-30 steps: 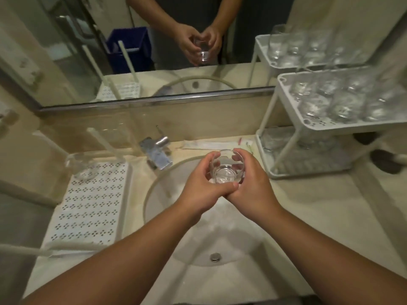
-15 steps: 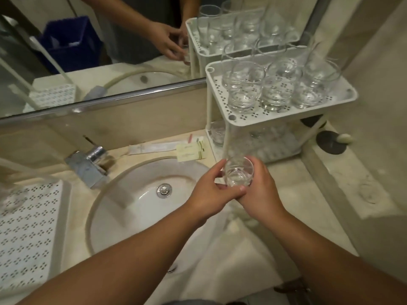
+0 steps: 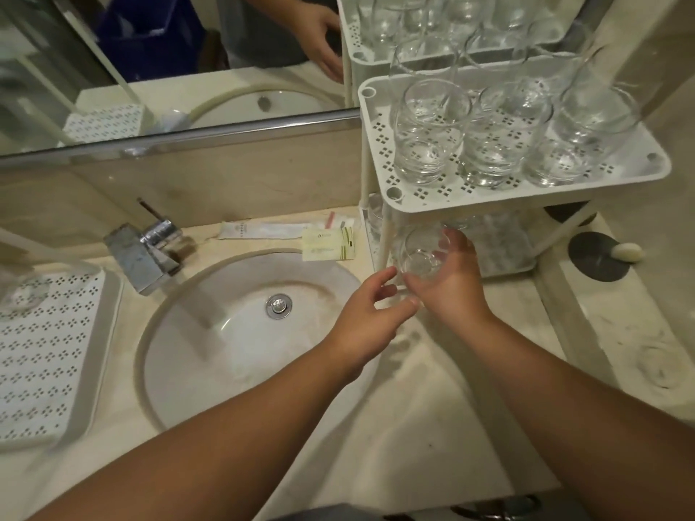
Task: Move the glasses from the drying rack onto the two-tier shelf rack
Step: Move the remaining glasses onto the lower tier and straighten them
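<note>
My right hand point(image 3: 449, 285) grips a clear glass point(image 3: 421, 251) at the front left corner of the white two-tier shelf rack point(image 3: 387, 118), level with its lower tier point(image 3: 504, 253). My left hand point(image 3: 370, 315) is just left of the glass with its fingers apart and nothing in them. The top tier holds several clear glasses point(image 3: 428, 133) standing upright. The white perforated drying rack point(image 3: 49, 355) lies at the far left, with one glass point(image 3: 18, 291) at its back edge, blurred.
A round white sink point(image 3: 240, 332) with a chrome faucet point(image 3: 144, 250) lies between the two racks. Paper sachets point(image 3: 327, 244) lie behind the sink. A dark round disc point(image 3: 598, 257) with a small white object sits right of the shelf rack. A mirror runs along the back.
Both hands carried the glass rightward and forward to the shelf rack's lower tier. My left hand has let go of the glass; the right hand alone holds it.
</note>
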Tool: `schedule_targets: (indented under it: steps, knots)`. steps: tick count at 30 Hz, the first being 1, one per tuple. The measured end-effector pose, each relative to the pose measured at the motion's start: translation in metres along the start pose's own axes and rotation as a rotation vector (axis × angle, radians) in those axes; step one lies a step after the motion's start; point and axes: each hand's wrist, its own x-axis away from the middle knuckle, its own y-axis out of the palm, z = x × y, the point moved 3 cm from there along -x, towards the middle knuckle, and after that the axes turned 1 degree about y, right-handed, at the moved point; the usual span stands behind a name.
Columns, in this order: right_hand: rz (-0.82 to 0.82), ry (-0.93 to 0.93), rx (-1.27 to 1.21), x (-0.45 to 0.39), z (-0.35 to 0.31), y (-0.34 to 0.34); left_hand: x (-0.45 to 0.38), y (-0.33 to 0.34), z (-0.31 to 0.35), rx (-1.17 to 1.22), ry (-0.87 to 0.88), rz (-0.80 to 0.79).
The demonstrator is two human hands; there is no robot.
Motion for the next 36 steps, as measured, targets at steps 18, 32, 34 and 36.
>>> schedule_targets:
  steps: [18,32,34,36]
  knots:
    - [-0.149,0.057,0.187,-0.024,0.005,0.035,0.019,-0.052,-0.02,0.137,-0.114,0.214]
    - [-0.021,0.097,0.138,0.005,-0.002,0.04,0.042,-0.079,-0.032,0.157,-0.099,0.238]
    - [0.066,0.092,0.079,0.026,-0.007,0.039,0.045,-0.084,-0.031,0.145,-0.092,0.24]
    - [0.126,0.037,0.073,0.054,-0.014,0.042,0.048,-0.091,-0.032,0.131,-0.086,0.25]
